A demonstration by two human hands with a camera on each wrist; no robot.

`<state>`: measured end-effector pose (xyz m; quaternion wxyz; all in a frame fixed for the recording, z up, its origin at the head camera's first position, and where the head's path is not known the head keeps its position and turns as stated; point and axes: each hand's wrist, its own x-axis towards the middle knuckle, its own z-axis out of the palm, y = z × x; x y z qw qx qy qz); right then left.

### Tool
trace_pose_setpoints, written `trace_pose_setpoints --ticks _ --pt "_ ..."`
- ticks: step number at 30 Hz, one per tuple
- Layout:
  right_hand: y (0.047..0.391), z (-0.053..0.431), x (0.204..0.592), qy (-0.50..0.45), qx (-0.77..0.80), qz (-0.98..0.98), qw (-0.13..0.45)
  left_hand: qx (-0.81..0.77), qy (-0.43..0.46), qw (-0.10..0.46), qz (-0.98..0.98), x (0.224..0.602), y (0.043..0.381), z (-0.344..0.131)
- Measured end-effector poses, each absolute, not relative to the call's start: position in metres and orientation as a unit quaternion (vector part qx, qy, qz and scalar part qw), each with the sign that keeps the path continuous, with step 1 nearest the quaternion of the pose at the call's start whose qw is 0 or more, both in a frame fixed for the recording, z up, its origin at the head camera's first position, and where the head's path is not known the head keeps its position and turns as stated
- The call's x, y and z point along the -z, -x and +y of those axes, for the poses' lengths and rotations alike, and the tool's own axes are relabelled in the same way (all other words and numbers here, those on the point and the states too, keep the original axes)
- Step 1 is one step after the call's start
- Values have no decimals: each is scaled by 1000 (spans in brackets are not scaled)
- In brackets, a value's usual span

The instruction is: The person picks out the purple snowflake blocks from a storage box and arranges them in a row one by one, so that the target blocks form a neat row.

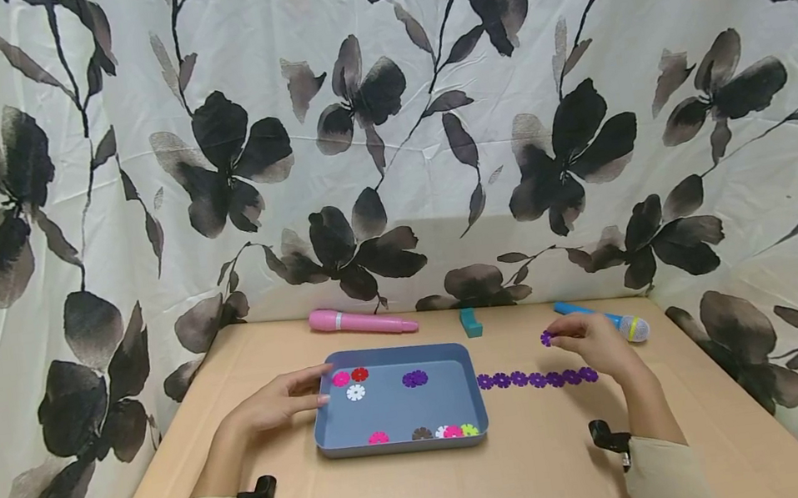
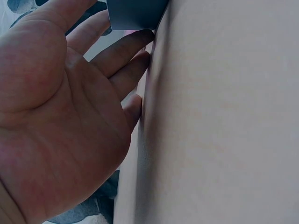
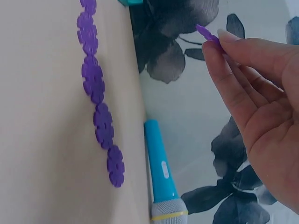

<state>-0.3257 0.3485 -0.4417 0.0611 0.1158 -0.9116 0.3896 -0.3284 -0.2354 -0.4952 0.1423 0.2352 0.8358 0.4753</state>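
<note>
My right hand (image 1: 593,345) pinches a purple flower-shaped interlocking disc (image 3: 208,33) between thumb and fingertip, raised above the table. Below it lies a row of purple discs (image 1: 537,380), joined edge to edge and running right from the tray's side. My left hand (image 1: 279,401) touches the left rim of the blue-grey tray (image 1: 383,415) with fingers fairly straight; in the left wrist view, fingertips (image 2: 148,36) are right at the tray's corner. Inside the tray are a small group of purple discs (image 1: 414,379) and several pink, red, white, brown and green ones.
A pink toy microphone (image 1: 363,322) lies behind the tray. To its right stands a small teal block (image 1: 470,323). Behind my right hand is a blue toy microphone (image 3: 161,165) with a grey head. Floral cloth (image 1: 387,158) hangs along the table's back edge.
</note>
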Motion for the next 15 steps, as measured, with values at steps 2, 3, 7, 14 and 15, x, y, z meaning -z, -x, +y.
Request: trace_pose_setpoints --ticks 2,3,7,14,15 --pt "326 353 443 -113 -393 -911 59 -476 -239 140 835 495 328 -236" --pt "326 355 444 -110 -396 -910 58 -477 -240 140 834 495 328 -236" --pt "324 364 446 -103 -404 -907 60 -472 -242 137 837 495 328 -236" --pt "318 381 448 -77 -359 -928 65 -469 -244 134 838 496 328 -236" --pt "317 384 448 -70 -349 -932 63 -470 -245 135 837 496 328 -236"
